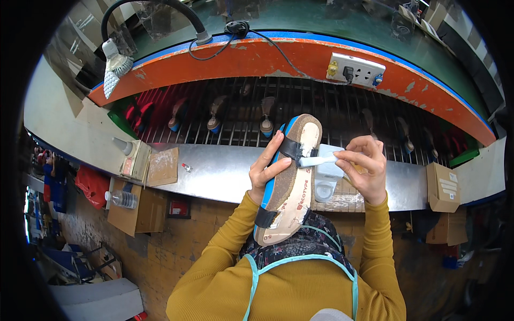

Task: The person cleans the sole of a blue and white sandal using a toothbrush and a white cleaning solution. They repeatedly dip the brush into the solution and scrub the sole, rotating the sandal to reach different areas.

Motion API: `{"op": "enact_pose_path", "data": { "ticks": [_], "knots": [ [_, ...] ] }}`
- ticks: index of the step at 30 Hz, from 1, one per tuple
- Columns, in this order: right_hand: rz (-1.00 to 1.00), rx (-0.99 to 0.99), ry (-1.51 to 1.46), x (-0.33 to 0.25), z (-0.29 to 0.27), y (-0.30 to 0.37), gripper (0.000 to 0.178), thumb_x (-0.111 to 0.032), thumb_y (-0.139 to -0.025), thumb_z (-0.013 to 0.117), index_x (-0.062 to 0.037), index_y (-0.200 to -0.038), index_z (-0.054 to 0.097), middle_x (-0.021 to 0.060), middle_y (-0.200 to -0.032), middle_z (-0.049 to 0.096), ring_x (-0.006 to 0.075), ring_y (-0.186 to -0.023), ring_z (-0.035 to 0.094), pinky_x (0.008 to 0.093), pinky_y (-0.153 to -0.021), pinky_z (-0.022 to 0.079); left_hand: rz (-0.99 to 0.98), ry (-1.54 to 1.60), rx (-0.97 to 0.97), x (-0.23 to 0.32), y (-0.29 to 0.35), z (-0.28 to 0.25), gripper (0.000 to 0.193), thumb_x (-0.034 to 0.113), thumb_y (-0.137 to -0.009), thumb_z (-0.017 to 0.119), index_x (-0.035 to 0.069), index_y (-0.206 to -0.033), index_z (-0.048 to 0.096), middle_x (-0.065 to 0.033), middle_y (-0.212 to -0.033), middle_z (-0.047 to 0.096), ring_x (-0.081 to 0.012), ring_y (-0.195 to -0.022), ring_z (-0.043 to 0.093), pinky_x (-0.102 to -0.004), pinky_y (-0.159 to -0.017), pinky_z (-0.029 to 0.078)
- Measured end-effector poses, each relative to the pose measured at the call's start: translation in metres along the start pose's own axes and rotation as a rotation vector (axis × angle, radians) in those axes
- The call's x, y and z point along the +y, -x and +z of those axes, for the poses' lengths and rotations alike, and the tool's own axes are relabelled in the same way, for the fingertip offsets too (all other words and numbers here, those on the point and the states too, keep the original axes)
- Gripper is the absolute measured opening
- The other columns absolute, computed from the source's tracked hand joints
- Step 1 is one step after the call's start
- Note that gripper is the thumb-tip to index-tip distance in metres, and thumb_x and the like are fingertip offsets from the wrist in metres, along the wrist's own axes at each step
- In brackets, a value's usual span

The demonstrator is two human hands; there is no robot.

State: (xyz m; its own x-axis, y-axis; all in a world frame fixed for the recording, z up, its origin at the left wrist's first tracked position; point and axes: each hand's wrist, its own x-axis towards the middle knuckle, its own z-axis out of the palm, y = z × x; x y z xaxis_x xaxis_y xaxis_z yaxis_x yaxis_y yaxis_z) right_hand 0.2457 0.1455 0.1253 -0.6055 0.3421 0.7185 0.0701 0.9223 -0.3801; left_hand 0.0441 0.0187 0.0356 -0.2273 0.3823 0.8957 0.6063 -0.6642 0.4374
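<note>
My left hand (265, 167) grips an upturned sandal upper on a blue last (267, 193), thumb and fingers along its left edge. The underside shows brown cork around a pale insole board (292, 209) with red printing. Black straps (290, 148) are folded over onto the board at the middle and the near end. My right hand (365, 165) pinches a white brush (316, 161), its tip touching the sandal where the middle strap meets the board. Below the brush stands a white plastic container (327, 174), partly hidden by the brush and my fingers.
A steel ledge (214, 176) runs across, with a rack of dark bars (235, 128) behind it carrying several lasted shoes (266, 120). An orange panel (214, 66) holds a white socket strip (356, 70). Cardboard boxes (443, 187) stand at right and left. A flexible black hose (187, 13) arches overhead.
</note>
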Motion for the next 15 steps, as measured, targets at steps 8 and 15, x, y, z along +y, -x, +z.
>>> {"op": "enact_pose_path", "data": {
  "ticks": [8,15],
  "knots": [
    [0.190,0.206,0.038,-0.001,0.011,0.003,0.020,-0.017,-0.074,0.082,-0.0111,-0.092,0.078,0.0009,-0.086,0.059,0.0122,-0.068,0.048,0.0300,-0.074,0.032,0.008,0.053,0.075,-0.008,-0.006,0.010,0.042,0.013,-0.078,0.075,0.015,-0.117,0.060,-0.0272,-0.144,0.043,-0.0437,-0.132,0.045,-0.0481,-0.104,0.045],
    [0.403,0.090,-0.343,-0.023,0.019,0.042,0.014,-0.009,-0.081,0.077,-0.0044,-0.094,0.077,0.0040,-0.086,0.057,0.0090,-0.069,0.050,0.0211,-0.052,0.040,-0.006,-0.120,0.095,-0.016,-0.003,0.009,0.045,0.011,-0.073,0.079,0.016,-0.114,0.060,-0.0252,-0.141,0.048,-0.0426,-0.128,0.049,-0.0476,-0.103,0.048]
  ]
}}
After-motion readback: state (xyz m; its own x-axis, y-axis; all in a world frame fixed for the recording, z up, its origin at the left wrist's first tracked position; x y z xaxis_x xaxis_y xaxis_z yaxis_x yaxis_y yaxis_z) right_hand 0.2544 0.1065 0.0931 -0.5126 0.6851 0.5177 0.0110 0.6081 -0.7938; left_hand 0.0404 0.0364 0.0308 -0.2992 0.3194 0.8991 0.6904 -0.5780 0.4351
